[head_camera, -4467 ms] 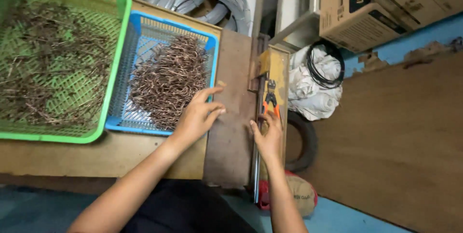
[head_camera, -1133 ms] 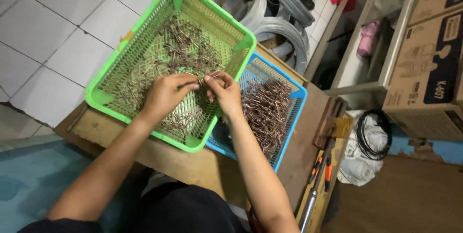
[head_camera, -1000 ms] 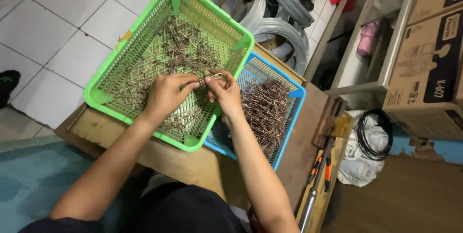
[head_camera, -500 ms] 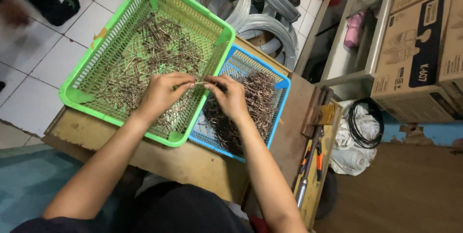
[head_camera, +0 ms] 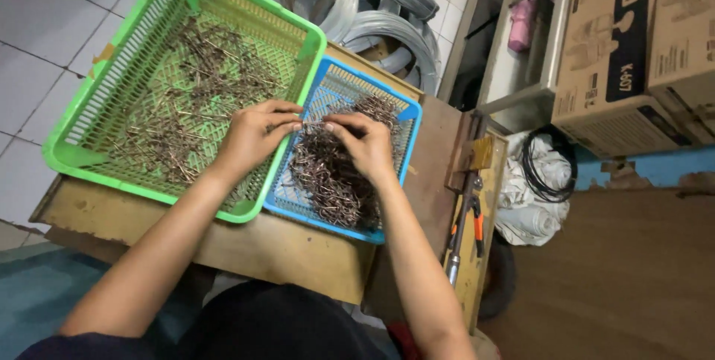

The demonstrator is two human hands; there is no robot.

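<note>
— Grip first: what do both hands hold?
— Left hand and right hand pinch one thin metal piece between fingertips, over the rims where the green basket meets the blue basket.
— Further right?
— Pliers lie on the wooden counter.
</note>
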